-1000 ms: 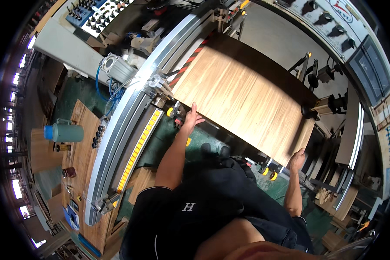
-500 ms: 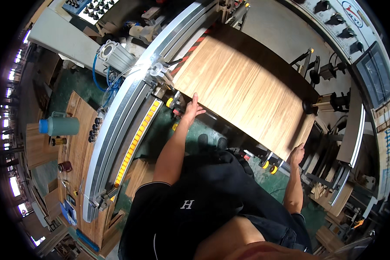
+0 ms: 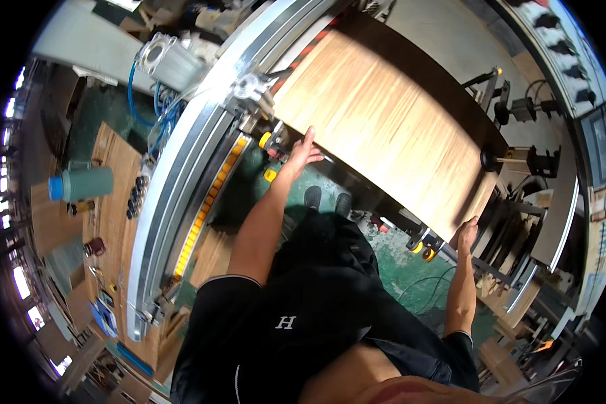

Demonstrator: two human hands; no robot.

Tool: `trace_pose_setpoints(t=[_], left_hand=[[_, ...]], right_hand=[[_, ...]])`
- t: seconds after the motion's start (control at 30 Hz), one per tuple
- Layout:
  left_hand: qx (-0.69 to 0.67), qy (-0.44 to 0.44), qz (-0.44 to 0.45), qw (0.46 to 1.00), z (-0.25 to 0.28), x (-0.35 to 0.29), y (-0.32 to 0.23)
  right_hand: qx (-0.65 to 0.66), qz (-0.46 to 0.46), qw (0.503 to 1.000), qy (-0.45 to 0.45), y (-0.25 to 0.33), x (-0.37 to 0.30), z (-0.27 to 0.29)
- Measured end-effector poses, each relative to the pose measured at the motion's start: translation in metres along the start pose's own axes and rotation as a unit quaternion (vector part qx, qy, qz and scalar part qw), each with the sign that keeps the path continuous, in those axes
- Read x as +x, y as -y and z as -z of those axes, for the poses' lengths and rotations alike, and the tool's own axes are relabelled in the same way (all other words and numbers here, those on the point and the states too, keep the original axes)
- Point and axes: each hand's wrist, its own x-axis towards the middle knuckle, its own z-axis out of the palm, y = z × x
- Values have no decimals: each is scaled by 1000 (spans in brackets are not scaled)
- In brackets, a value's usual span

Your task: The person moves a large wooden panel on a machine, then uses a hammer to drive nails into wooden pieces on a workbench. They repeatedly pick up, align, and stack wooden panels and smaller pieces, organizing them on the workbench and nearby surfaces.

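Note:
A wide wooden board [image 3: 384,121] with light, striped grain lies on the machine in front of me, its far side in dark shadow. At its near left edge is my left hand [image 3: 301,157], thumb raised against the edge and fingers apart, holding nothing. My right hand [image 3: 466,234] is closed on the board's near right corner; its fingertips are partly hidden. Just below the board's near edge, yellow-and-black rollers [image 3: 423,251] show close to my right hand. A round black pad [image 3: 490,160] on a clamp meets the board's right end.
A curved-looking metal rail [image 3: 182,161] with a yellow-blocked strip [image 3: 209,209] runs along my left. Beyond it stand a wooden bench [image 3: 114,236] and a green jug with a blue lid [image 3: 81,184]. A control panel [image 3: 565,54] is at the far right. Cables lie on the green floor [image 3: 417,289].
The whole view has shifted and tilted, showing more floor by my feet. Both hands keep to the same spots on the board, which shows no clear movement against the machine.

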Motion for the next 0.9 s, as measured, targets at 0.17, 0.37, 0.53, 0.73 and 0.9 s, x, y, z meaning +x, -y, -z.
trace_pose_setpoints(t=[0.17,0.37,0.53,0.73,0.9], left_hand=[[-14,3,-51,999,12,-27,14],[132,-100,2,986,104,-127,226],[359,-226,38,905,145,-327,451],[79,-405,27,911,97,-535,630],[-504,-568,97,643,28,-599,665]], right_hand=[[-131,235,924,-273,76,-57,21],[269,443,824,229,322,-269,155],[452,679,499,293,383,-398,310],[534,709,64,456,396,-493,386],[522,723,31,452,361,-646,387]])
